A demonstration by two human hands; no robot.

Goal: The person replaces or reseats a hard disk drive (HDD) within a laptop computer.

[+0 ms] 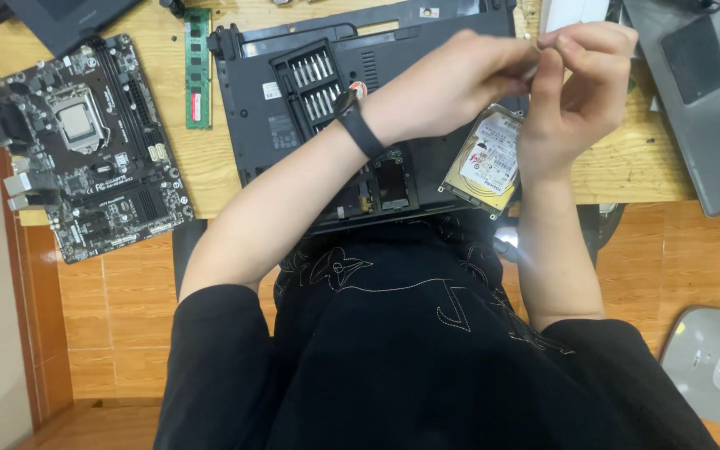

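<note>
My left hand (pixel 452 83) and my right hand (pixel 581 87) meet fingertip to fingertip above an upturned black laptop (pixel 293 142) on the wooden table (pixel 202 158). They pinch something tiny between them; it is too small to make out. A black band sits on my left wrist. A screwdriver bit set (pixel 314 83) lies open on the laptop base. A silver hard drive (pixel 489 158) with a white label rests at the laptop's right side, just under my right wrist.
A black motherboard (pixel 85 142) lies at the table's left end, partly over the edge. A green memory stick (pixel 198 68) lies beside it. A grey laptop (pixel 706 100) sits at the right. Orange floor tiles lie below.
</note>
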